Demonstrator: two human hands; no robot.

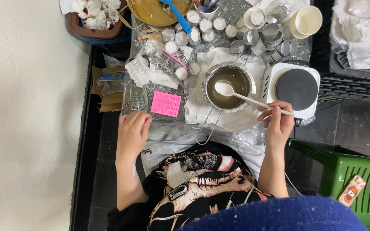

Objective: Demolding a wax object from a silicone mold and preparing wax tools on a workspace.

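Observation:
My right hand grips the handle of a white spoon whose bowl rests over a metal pot of cloudy liquid. The pot sits on crumpled white paper, and its wire handle points towards me. My left hand lies curled at the near table edge, holding nothing, just below a pink silicone mould.
A white electric hot plate stands right of the pot. Several small metal cups, some filled with white wax, crowd the far side with a cream mug and a bowl with a blue spatula. A green stool stands at right.

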